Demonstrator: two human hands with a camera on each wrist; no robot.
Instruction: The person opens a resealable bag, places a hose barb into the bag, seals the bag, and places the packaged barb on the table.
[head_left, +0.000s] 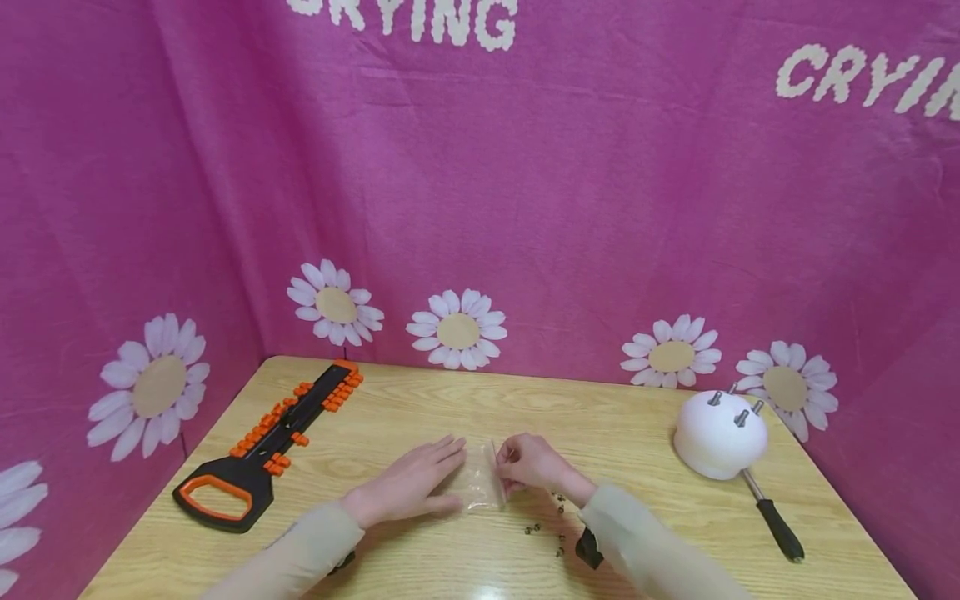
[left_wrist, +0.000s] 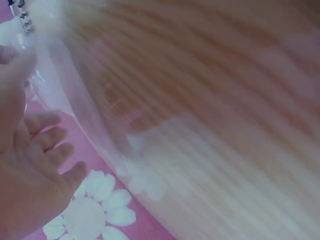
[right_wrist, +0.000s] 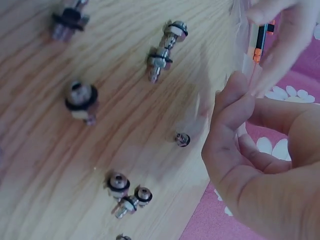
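Note:
A small clear plastic bag lies on the wooden table between the two hands. My right hand pinches the bag's right edge between thumb and fingers. At the bag's left side, my left hand lies palm down with its fingers extended; whether it touches the plastic is hard to tell. Several small metal screws with dark washers are scattered near the right hand. In the left wrist view the left hand shows fairly straight fingers, and the bag is blurred there.
On the left lies a long black rack with orange clips and a handle loop. To the right sit a white rounded object with metal pegs on top and a black-handled tool. A pink daisy cloth hangs behind the table.

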